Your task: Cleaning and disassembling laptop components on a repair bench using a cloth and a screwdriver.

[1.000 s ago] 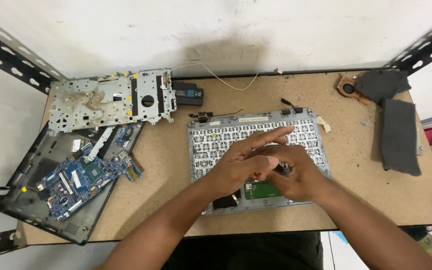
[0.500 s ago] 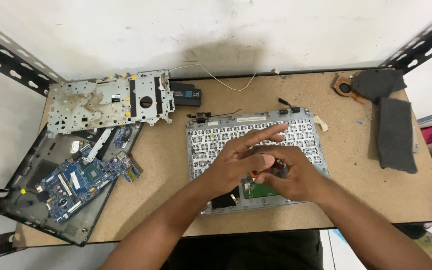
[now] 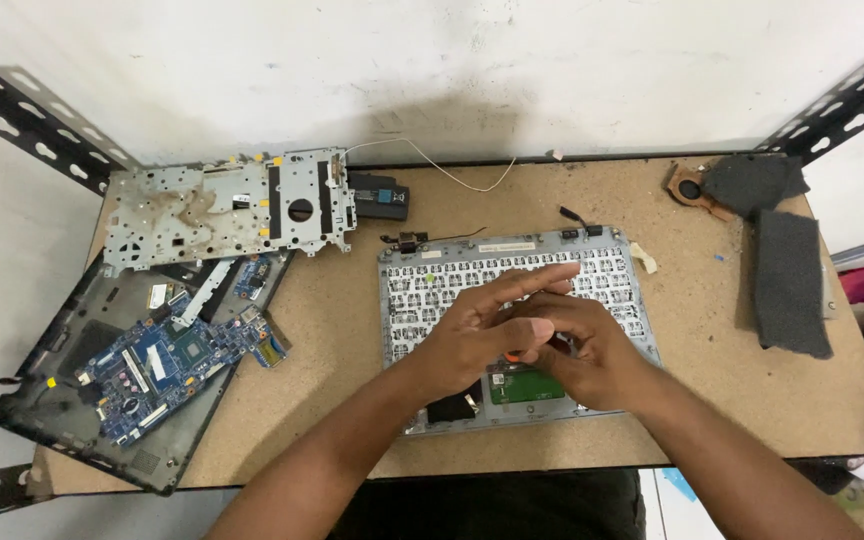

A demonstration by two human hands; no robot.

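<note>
Workbench (image 3: 352,420): two hands (image 3: 542,335), one keyboard frame (image 3: 432,290)

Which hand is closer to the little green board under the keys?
Right. The right hand rests just above the green board, partly over it. The left hand sits up and to the left of it.

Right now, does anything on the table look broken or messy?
Yes. A laptop lies in pieces: the blue circuit board sits askew in the dark bottom shell, which overhangs the table's left edge. The metal plate is stained.
</note>
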